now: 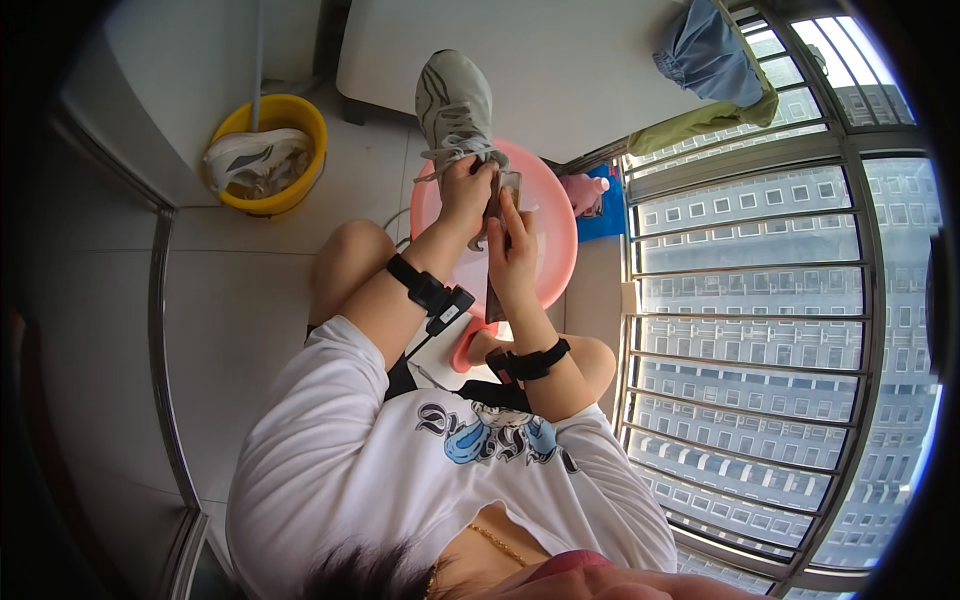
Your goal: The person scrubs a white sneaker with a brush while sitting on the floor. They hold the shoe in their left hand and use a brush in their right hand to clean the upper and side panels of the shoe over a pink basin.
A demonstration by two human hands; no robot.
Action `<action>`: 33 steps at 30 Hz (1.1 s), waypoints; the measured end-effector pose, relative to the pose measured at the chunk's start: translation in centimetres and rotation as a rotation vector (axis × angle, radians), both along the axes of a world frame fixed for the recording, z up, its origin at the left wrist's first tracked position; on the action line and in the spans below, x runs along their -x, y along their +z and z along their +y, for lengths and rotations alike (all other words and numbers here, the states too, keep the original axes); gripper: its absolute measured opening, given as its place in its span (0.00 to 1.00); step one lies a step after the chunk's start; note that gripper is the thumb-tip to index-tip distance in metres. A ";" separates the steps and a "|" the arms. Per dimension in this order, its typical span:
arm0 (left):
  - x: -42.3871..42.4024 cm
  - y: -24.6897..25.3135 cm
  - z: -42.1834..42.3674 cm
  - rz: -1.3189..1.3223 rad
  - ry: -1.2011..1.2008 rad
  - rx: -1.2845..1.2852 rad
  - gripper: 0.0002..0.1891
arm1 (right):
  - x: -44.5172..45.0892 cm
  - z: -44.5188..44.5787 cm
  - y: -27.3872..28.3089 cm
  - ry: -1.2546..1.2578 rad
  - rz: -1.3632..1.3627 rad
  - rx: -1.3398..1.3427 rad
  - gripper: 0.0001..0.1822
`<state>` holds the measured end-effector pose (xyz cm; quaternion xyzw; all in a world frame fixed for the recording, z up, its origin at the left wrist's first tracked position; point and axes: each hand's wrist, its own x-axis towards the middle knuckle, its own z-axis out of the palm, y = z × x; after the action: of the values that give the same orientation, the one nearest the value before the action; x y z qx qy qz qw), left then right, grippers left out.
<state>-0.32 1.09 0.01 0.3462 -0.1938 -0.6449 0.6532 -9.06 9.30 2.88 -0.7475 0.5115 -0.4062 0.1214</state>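
Note:
My left hand (466,196) grips a pale grey-white sneaker (454,94) near its ankle opening, with the toe pointing away from me and the laces (456,142) hanging loose. In my right hand (514,251) is a long-handled brush (495,300). Its head lies against the heel side of the sneaker, and two fingers extend along it. Both hands are over a pink plastic basin (553,274). Part of the heel is hidden behind my fingers and the brush, and the bristles cannot be made out.
To the left, a yellow bucket (321,150) holds another white sneaker (259,154). A pink bottle (583,193) and a blue packet (609,214) stand right of the basin. Ahead is a white cabinet-like body (540,67). Blue cloth (709,56) hangs by the barred window (750,315).

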 end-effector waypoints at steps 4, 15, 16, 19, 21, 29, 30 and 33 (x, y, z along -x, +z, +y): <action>0.6 1.4 1.1 0.211 -0.052 0.041 0.08 | -0.7 -4.3 2.5 -0.053 -0.020 -0.026 0.23; 0.4 -0.7 0.1 0.002 -0.009 0.011 0.07 | -0.3 -0.8 0.0 -0.027 -0.003 0.006 0.24; 1.0 -0.5 0.2 0.056 -0.008 0.013 0.07 | -0.2 -1.9 0.5 -0.058 0.020 -0.007 0.24; 0.9 -0.2 1.0 0.071 -0.009 0.017 0.08 | -1.1 -5.3 4.5 -0.149 -0.011 -0.222 0.22; 1.1 -1.2 0.5 -0.037 0.024 0.030 0.07 | -1.5 -5.9 5.5 -0.182 -0.046 -0.276 0.22; -0.1 0.1 0.7 -0.194 0.031 0.023 0.08 | -0.3 -1.1 1.6 -0.051 0.051 -0.115 0.23; 0.1 -0.1 0.7 -0.159 0.020 0.053 0.08 | 0.0 -2.1 1.5 -0.046 -0.018 -0.124 0.23; 1.1 0.0 0.8 -0.058 -0.035 0.073 0.08 | 1.2 -7.0 1.5 -0.051 -0.230 -0.188 0.23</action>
<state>-1.39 1.90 -0.01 0.3371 -0.2419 -0.6386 0.6481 -10.31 2.33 4.34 -0.6679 0.5490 -0.4423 0.2384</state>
